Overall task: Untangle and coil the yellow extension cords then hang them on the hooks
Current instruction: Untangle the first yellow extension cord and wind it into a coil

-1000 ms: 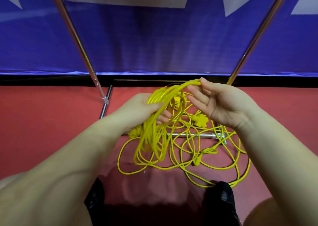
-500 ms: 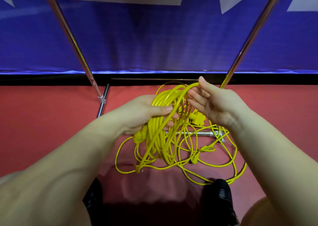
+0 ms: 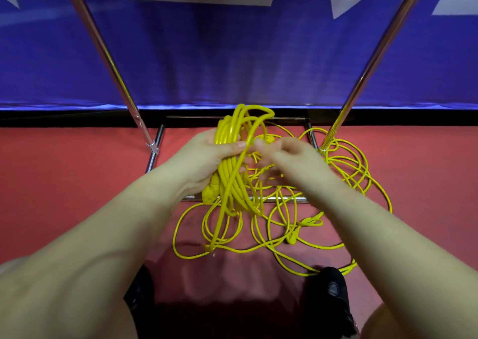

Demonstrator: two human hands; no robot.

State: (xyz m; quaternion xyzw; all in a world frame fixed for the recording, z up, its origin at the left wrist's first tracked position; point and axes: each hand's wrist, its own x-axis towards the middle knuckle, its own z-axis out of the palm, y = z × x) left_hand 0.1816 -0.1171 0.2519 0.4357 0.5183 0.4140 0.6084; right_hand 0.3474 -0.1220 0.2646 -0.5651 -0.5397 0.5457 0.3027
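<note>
Red flooring (image 3: 64, 196) is strewn with loose yellow cord (image 3: 344, 181). A gathered coil (image 3: 230, 157) is gripped by the left hand (image 3: 204, 163), fingers curled round it. The right hand (image 3: 289, 155) is blurred (finger state cannot be told). Light, limp cord; best taken near the coil.

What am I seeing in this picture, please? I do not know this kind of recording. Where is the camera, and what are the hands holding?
There is no machine here. A person wears one camera on the head, looking down at their own bare hands. The left hand grips a bundle of yellow cord loops. The right hand is blurred beside that bundle, so its grip cannot be judged. More tangled yellow cord lies on the red floor, around the base of a metal rack. A dark shoe shows below.
</note>
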